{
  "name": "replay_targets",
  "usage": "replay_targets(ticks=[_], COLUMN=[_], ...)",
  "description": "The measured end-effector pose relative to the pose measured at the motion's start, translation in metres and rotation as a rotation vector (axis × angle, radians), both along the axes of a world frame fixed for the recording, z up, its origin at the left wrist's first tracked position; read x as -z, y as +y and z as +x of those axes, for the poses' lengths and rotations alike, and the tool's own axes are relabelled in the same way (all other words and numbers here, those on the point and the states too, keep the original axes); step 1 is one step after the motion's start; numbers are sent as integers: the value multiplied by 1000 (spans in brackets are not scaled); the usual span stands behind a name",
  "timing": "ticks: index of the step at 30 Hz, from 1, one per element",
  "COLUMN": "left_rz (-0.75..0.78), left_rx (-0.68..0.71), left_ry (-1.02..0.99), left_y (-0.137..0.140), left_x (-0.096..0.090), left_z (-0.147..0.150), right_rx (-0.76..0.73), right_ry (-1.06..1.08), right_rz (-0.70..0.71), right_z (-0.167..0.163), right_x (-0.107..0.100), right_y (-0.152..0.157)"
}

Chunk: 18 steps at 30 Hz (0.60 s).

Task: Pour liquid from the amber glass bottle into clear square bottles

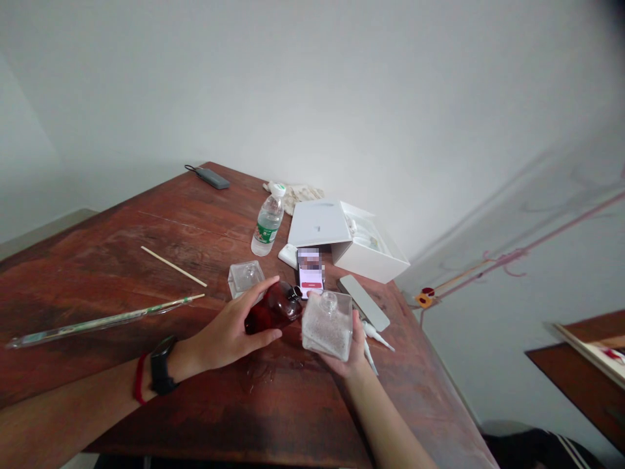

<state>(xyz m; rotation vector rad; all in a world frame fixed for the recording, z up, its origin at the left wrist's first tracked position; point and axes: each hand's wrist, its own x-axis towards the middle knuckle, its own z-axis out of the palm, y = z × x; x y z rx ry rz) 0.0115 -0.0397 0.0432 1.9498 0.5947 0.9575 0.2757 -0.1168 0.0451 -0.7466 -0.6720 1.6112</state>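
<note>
My left hand (pixel 234 326) is wrapped round a dark red-brown bottle (pixel 273 309), which lies tilted with its black-looking neck pointing right. In my right hand (pixel 354 355) is a clear square glass bottle (pixel 327 329) with a short round neck, its walls speckled with drops. The neck of the brown bottle is close to the glass bottle; I cannot tell whether they touch. Behind my left fingers stands a second clear square glass bottle (pixel 244 277), partly covered. A phone (pixel 310 277) with a lit screen lies just beyond both hands.
A water bottle (pixel 267 225) stands beside an open white box (pixel 371 257) and its lid (pixel 317 221). Near my right hand are a grey-white flat case (pixel 364 303) and white pointed nozzles (pixel 378 335). Leftward lie a wooden stick (pixel 173 266) and wrapped sticks (pixel 107 322); a grey device (pixel 209 176) is at the back.
</note>
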Motion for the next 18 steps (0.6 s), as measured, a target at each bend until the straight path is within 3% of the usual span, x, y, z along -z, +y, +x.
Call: replay_targets(ticks=[5,11,15,18], left_rz=[-30,-205,-169,-128], left_rx=[15,18,37,15], left_ry=[-19,-143,-103,-98], left_y=[2,3,4,3], left_x=[0,-10,-18,-20], left_z=[-1,-5,-6,-5], right_rx=[19,214,342,343], right_ry=[7,-55,-112,-148], right_rz=[1,59,129,126], right_z=[-2,-1,2,3], right_x=[-3,-12,-19,-24], right_y=[-1,3,6,7])
